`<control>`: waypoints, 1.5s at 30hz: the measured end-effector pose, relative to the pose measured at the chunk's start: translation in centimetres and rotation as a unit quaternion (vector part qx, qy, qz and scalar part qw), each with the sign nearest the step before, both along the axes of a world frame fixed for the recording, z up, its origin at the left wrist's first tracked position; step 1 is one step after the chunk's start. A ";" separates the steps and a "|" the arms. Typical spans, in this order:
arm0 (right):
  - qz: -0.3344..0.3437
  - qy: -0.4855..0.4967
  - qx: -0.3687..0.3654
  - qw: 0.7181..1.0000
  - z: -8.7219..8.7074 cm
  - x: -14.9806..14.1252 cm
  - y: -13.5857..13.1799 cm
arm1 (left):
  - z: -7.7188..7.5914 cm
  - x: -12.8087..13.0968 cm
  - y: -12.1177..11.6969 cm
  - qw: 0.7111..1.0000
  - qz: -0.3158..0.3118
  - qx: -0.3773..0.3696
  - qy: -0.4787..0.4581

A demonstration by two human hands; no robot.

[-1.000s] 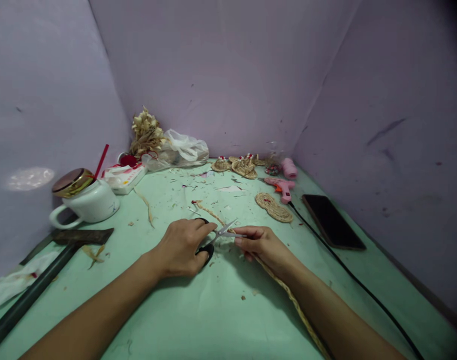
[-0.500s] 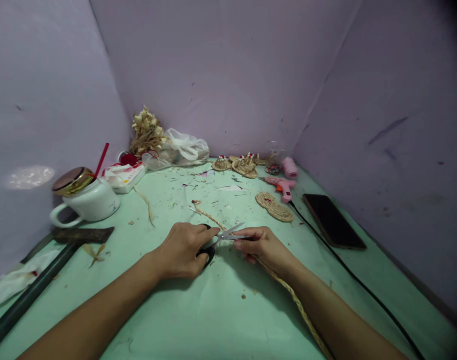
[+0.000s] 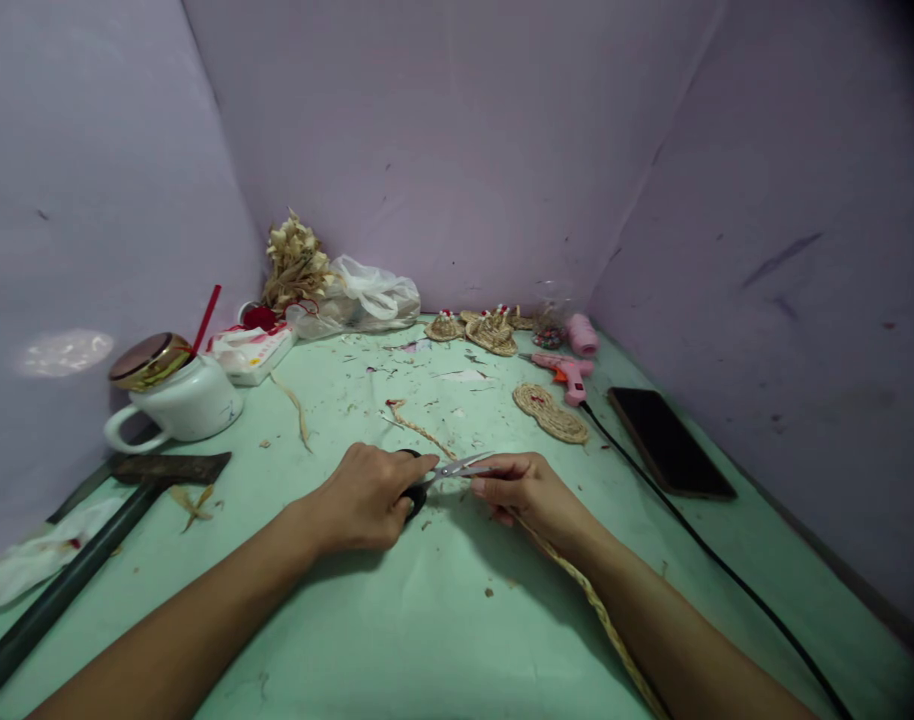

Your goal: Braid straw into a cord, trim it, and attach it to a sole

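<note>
My left hand [image 3: 367, 500] grips a pair of scissors [image 3: 448, 470] by its black handles, fingers in the loops. The blades point right, slightly apart, with their tips at the fingers of my right hand. My right hand [image 3: 521, 485] is closed on a braided straw cord [image 3: 577, 575], which trails down along my right forearm. Beyond the blades lies a thin length of straw braid [image 3: 421, 430] with a red tip. Where it meets the scissors, I cannot tell whether it still joins the held cord.
A flat straw sole shape [image 3: 551, 413], a pink glue gun [image 3: 566, 372] with a black cable, and a phone [image 3: 671, 442] lie right. Small straw pieces [image 3: 491, 330] sit at the back. Left are a white mug [image 3: 191, 402] and a hammer [image 3: 172, 467].
The scissor blades have moved closer together over the braid. Both hands stay in nearly the same place, and the view has shifted slightly.
</note>
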State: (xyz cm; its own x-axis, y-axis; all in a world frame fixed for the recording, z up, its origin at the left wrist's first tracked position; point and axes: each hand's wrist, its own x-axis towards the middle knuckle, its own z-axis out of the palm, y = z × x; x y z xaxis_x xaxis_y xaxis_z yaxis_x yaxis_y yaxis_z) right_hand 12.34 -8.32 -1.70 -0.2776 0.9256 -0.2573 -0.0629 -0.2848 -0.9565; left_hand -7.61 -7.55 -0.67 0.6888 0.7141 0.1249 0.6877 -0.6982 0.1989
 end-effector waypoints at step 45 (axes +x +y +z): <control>0.010 0.012 0.117 0.993 -1.2 -2.6 -1.9 | -2.2 4.5 0.8 0.638 0.307 -0.363 -0.605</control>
